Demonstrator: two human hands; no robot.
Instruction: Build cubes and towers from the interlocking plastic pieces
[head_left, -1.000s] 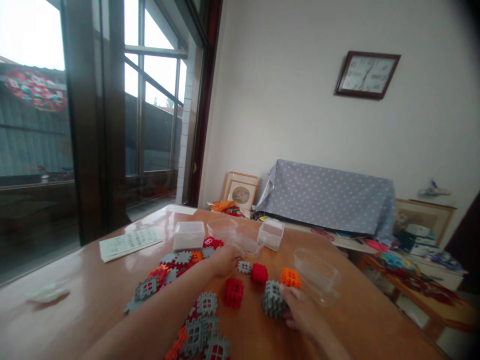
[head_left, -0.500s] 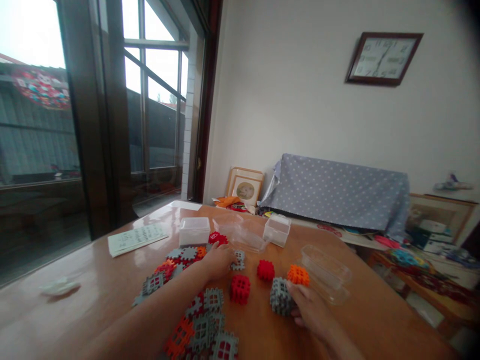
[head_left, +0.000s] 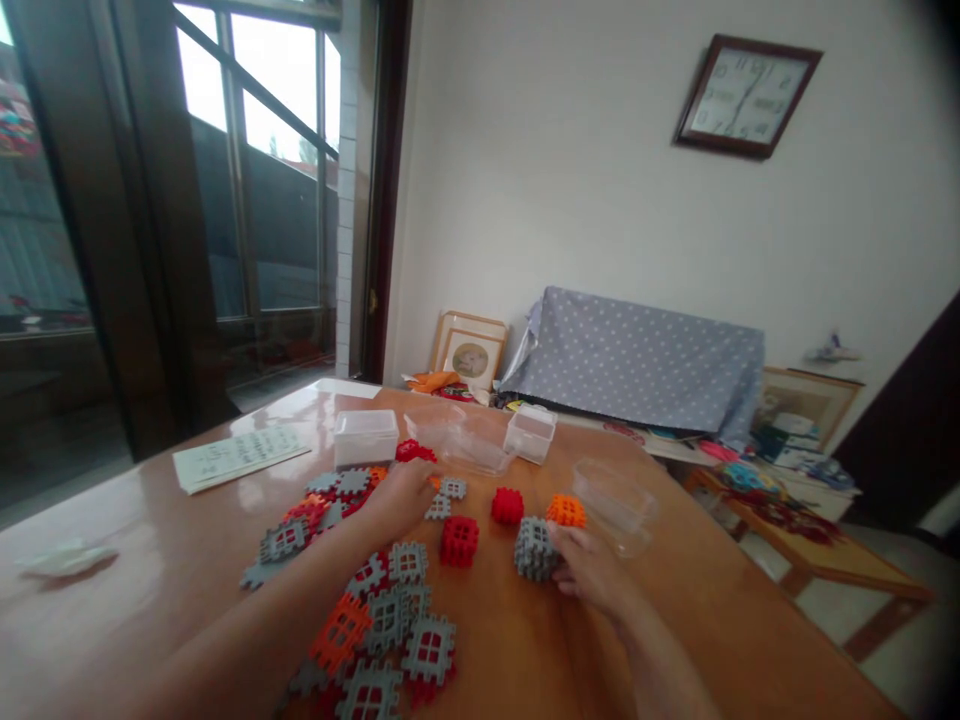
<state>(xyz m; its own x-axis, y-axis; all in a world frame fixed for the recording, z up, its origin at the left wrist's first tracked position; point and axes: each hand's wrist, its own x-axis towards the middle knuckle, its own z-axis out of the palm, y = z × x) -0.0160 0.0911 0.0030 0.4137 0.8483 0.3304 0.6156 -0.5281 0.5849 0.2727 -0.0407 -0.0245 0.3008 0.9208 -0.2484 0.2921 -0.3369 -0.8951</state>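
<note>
My left hand [head_left: 405, 498] is over the far end of a heap of interlocking plastic building tiles, beside a red tile [head_left: 415, 452] and small grey window tiles [head_left: 442, 500]. Its fingers point down and are mostly hidden, with a bit of orange showing at their edge. My right hand [head_left: 589, 562] grips the right side of a stack of grey tiles [head_left: 535, 548] standing on the table. Just behind that stack is an orange stack [head_left: 566, 510]. Two red stacks, one nearer [head_left: 459, 541] and one farther [head_left: 508, 505], stand between my hands.
Loose grey, red and orange tiles [head_left: 386, 618] spread over the table's [head_left: 510, 650] near left part. Clear plastic boxes [head_left: 365, 437] [head_left: 531, 434] and a clear tray [head_left: 615, 505] stand farther back. Paper sheets [head_left: 240, 455] and a crumpled white wrapper [head_left: 67, 558] lie left.
The view has turned to the right and tilted down a little, so everything sits farther left and higher. My left hand has shifted slightly over the tiles. My right hand stays at the grey stack.
</note>
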